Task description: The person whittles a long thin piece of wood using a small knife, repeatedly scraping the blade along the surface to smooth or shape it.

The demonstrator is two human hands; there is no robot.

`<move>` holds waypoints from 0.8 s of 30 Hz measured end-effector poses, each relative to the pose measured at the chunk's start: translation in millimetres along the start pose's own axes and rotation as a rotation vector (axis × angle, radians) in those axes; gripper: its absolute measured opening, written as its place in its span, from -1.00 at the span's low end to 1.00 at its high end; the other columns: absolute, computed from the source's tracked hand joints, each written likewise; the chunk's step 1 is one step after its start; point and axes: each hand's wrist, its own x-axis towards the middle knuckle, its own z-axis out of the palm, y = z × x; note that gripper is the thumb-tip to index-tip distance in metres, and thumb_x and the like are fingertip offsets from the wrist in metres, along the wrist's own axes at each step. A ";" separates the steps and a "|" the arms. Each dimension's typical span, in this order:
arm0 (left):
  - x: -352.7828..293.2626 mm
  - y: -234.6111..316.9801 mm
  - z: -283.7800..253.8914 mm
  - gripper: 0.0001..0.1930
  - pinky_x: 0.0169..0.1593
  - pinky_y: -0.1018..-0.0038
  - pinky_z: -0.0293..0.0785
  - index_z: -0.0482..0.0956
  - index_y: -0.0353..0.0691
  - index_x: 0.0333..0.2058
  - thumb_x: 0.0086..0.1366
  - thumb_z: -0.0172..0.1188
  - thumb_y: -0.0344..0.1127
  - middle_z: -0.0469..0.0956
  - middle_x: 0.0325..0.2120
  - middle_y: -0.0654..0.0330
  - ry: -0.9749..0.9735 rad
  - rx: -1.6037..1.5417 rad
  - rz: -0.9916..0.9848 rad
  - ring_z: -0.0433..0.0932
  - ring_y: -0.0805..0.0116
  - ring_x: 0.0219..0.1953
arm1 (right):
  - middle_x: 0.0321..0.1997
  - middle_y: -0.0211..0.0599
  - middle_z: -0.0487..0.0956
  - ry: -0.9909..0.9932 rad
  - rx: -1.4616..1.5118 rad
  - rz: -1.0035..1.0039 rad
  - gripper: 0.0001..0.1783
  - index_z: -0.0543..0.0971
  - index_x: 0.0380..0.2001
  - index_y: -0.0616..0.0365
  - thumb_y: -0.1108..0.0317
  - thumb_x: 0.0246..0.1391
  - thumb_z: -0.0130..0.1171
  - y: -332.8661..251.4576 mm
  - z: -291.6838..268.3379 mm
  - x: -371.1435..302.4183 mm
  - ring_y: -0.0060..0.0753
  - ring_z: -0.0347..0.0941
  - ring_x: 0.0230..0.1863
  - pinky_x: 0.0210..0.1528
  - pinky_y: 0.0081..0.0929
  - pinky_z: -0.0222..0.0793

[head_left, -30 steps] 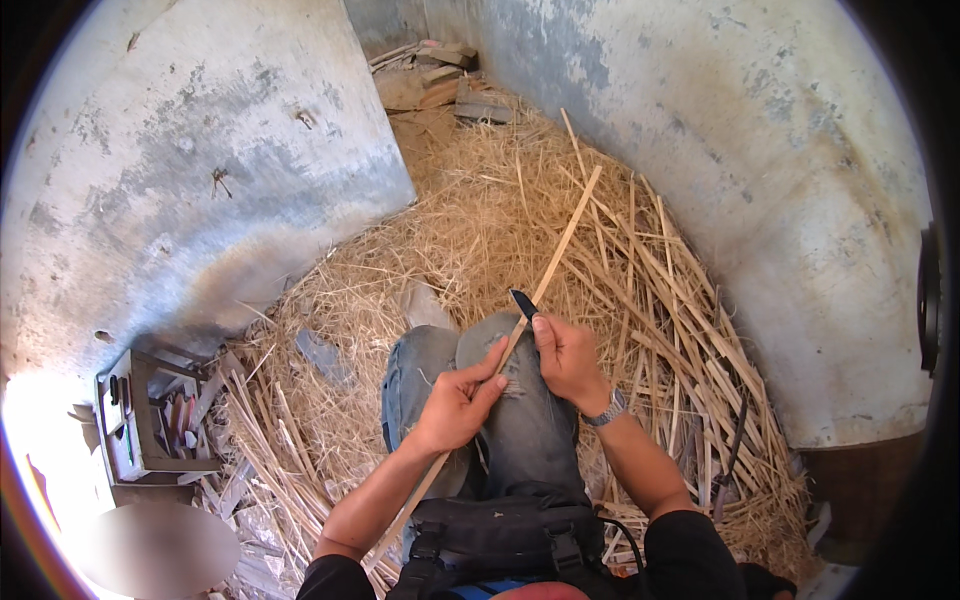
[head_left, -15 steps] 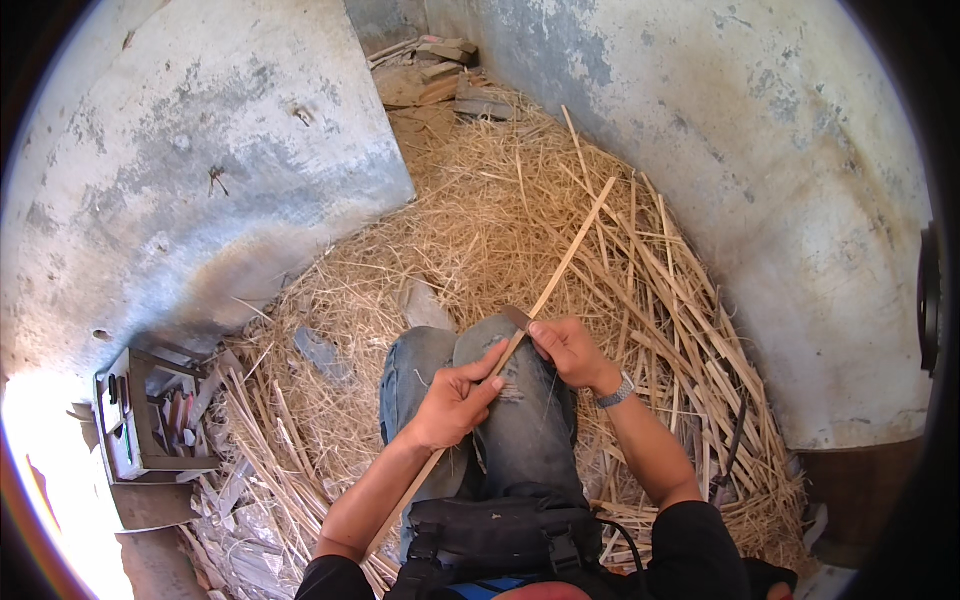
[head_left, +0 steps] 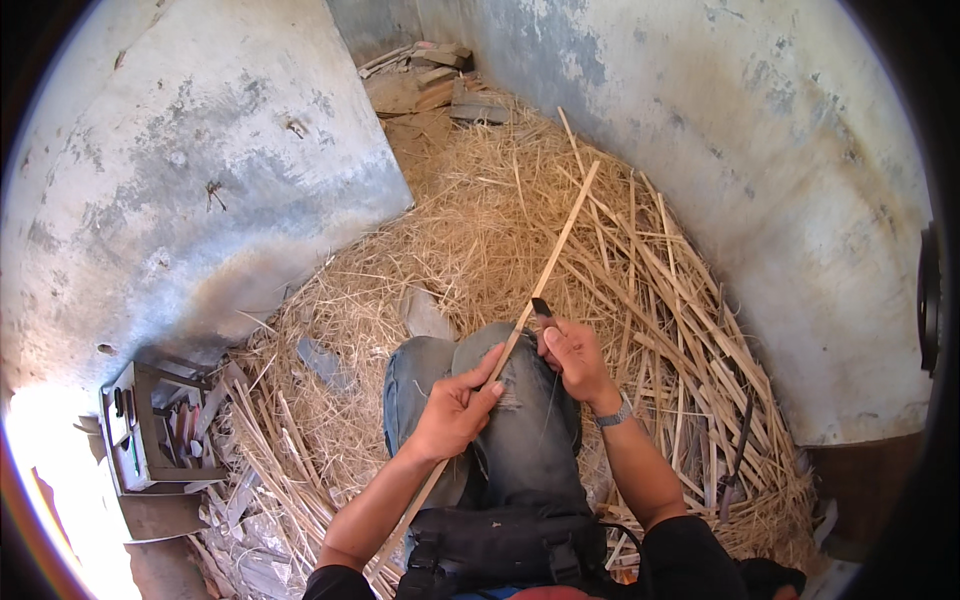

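A long, thin wooden strip [head_left: 556, 254] runs slantwise across my lap, from beside my left forearm up to the far right. My left hand [head_left: 456, 408] pinches it between thumb and fingers above my knees. In my right hand [head_left: 577, 362], with a watch at its wrist, is a short dark-bladed knife [head_left: 542, 308]. The fingers wrap around its handle, which is mostly hidden. The blade points up and away, close to the strip's right edge; whether it touches the wood I cannot tell. My jeans [head_left: 525, 440] are under both hands.
Pale shavings [head_left: 470, 210] cover the floor ahead. A pile of wooden strips [head_left: 690, 330] lies along the right wall, with more strips [head_left: 280, 470] at the left. An open-fronted box [head_left: 165, 430] with small items stands at left. Bricks [head_left: 440, 75] lie in the far corner.
The knife has turned from lying across the strip to pointing upward beside it. My right hand has shifted slightly right and nearer me. The strip's far end has swung left.
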 end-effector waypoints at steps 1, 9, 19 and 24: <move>-0.8 2.6 0.9 -0.45 -0.57 0.65 0.02 0.29 -0.10 0.47 0.56 0.11 -0.40 0.24 -0.66 0.59 0.011 0.028 0.010 0.13 0.77 -0.65 | -0.55 -0.59 0.47 0.060 -0.059 -0.078 -0.69 0.58 -0.40 0.24 0.23 0.38 0.19 -6.3 6.5 0.5 -0.72 0.29 -0.55 -0.49 -0.61 0.17; -1.9 -2.5 5.1 -0.43 -0.50 0.68 0.06 0.30 -0.22 0.45 0.53 0.15 -0.41 0.33 -0.55 0.60 0.072 0.267 0.134 0.17 0.81 -0.55 | -0.62 -0.48 0.55 0.146 -0.382 -0.077 -0.79 0.66 -0.32 0.26 0.32 0.18 0.42 -38.1 22.0 0.3 -0.74 0.34 -0.62 -0.55 -0.60 0.21; -5.0 1.4 3.4 -0.44 -0.49 0.68 0.06 0.31 -0.21 0.45 0.53 0.17 -0.38 0.31 -0.54 0.59 0.068 0.283 0.136 0.17 0.80 -0.55 | -0.55 -0.40 0.60 0.077 -0.311 -0.025 -0.82 0.63 -0.32 0.28 0.38 0.15 0.38 -41.1 37.3 -10.3 -0.72 0.45 -0.55 -0.50 -0.57 0.35; -1.6 -4.4 -1.7 -0.45 -0.53 0.65 0.05 0.27 -0.18 0.47 0.57 0.10 -0.38 0.26 -0.60 0.58 0.027 0.193 0.061 0.15 0.77 -0.60 | -0.57 -0.44 0.53 0.306 -0.255 -0.115 -0.67 0.58 -0.35 0.27 0.20 0.39 0.15 -27.5 34.4 -4.9 -0.66 0.41 -0.49 -0.39 -0.53 0.34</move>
